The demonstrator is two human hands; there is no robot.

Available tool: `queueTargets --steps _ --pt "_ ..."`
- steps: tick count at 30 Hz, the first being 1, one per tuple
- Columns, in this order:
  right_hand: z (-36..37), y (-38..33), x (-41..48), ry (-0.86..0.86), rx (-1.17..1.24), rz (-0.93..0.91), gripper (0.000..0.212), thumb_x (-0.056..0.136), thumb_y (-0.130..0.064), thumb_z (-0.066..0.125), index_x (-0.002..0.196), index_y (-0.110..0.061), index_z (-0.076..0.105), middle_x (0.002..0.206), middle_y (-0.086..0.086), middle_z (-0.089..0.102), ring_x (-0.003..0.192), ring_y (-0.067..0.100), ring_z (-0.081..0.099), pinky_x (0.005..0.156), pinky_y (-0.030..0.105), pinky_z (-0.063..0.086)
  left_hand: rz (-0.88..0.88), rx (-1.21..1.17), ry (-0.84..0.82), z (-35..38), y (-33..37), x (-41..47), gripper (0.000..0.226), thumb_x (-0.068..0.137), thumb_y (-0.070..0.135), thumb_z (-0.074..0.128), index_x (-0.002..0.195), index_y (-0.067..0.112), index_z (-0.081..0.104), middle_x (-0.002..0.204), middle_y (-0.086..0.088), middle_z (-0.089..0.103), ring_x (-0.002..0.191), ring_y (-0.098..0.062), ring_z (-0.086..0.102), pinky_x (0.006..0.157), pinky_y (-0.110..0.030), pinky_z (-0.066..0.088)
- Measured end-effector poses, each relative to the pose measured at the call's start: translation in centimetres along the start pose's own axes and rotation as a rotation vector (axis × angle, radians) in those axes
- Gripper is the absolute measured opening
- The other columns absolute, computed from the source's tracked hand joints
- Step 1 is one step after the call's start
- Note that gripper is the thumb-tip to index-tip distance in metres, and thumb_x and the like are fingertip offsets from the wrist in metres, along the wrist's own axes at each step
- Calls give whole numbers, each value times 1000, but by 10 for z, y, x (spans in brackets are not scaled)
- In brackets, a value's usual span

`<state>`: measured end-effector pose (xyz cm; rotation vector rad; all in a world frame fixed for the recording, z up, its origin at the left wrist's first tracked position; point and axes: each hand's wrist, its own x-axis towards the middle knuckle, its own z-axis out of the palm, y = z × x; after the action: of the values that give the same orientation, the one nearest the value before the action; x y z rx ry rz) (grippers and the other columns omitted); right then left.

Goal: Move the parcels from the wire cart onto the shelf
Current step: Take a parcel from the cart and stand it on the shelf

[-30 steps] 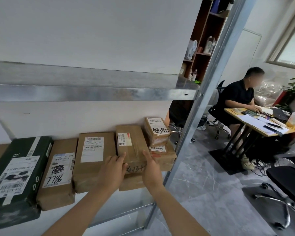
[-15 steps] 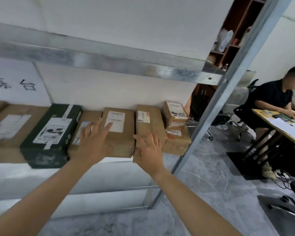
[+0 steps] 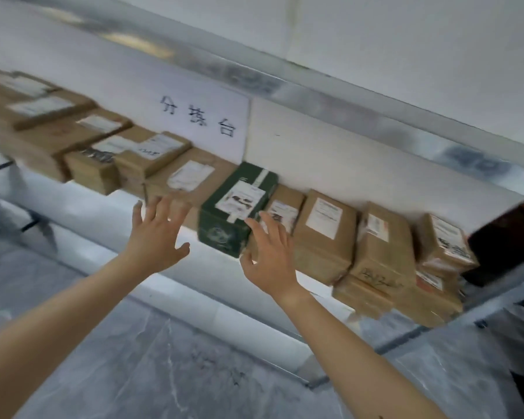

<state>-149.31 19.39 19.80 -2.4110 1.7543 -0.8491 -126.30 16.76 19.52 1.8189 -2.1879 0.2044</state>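
Here both hands are spread wide and empty at the shelf's (image 3: 152,207) front edge; left hand (image 3: 156,234) touches nothing; right hand's (image 3: 270,255) fingertips meet the green parcel (image 3: 239,207).

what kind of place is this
Most likely a parcel sorting or pickup room. A metal shelf carries a long row of labelled cardboard parcels and one green box, and a handwritten paper sign hangs on the wall behind them. Both hands are open and empty.
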Motion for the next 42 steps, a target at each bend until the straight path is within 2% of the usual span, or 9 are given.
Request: queueTargets --steps 3,5,9,15,20,23,27,34,42 --pt "35 -50 24 -35 0 -156 57 71 -18 60 127 -13 53 137 15 50 122 37 49 99 51 41 -64 24 12 -10 -61 -31 86 72 39 73 145 17 32 150 -10 32 137 -36 26 110 -59 11" --pt "62 -93 40 -61 27 -258 58 71 -17 61 127 -13 50 134 16 53 121 36 50 100 51 41 -115 52 7 -19 -107 -54 85 74 40 70 146 19 30 152 -4 31 140 -32 24 110 -58 5" --pt "118 -184 66 -147 101 -370 58 72 -16 61 129 -12 53 138 20 49 120 37 50 101 50 40 -260 103 -1 -41 -208 -100 83 76 41 68 147 20 28 151 -3 33 141 -29 23 110 -58 0" --pt "196 -321 94 -251 188 -488 53 66 -13 61 120 -11 56 126 27 54 103 44 60 89 52 47 -476 148 -52 -69 -348 -171 80 79 43 65 147 22 27 155 -1 24 144 -27 15 111 -57 -3" --pt "246 -418 120 -313 222 -532 51 74 -16 60 125 -8 57 136 28 46 117 46 51 97 55 42 -648 238 -44 -98 -436 -214 79 81 46 61 147 23 26 155 -3 22 143 -28 15 111 -57 0" --pt "270 -460 130 -374 233 -587 54 81 -23 65 133 -13 51 143 19 39 129 36 41 104 49 31 -787 261 -37 -107 -478 -238 80 81 47 60 148 23 24 154 -8 22 143 -31 13 111 -57 -2" --pt "310 -505 149 -476 238 -707 57 86 -29 62 139 -18 45 145 9 38 135 27 35 109 42 24 -940 269 -60 -103 -519 -263 81 80 49 60 147 24 23 154 -9 19 141 -33 12 110 -58 -1" --pt "394 -571 212 -562 347 -805 52 85 -28 62 135 -18 49 136 4 47 128 22 43 108 45 32 -1109 263 -123 -82 -595 -252 81 81 47 60 148 24 21 155 -11 15 141 -33 10 111 -58 1" --pt "486 -636 343 -632 476 -840 48 85 -26 61 131 -19 51 133 1 49 125 19 45 108 44 34 -1190 294 -211 -61 -715 -163 81 84 50 53 150 26 12 156 -11 10 142 -32 8 112 -58 2"
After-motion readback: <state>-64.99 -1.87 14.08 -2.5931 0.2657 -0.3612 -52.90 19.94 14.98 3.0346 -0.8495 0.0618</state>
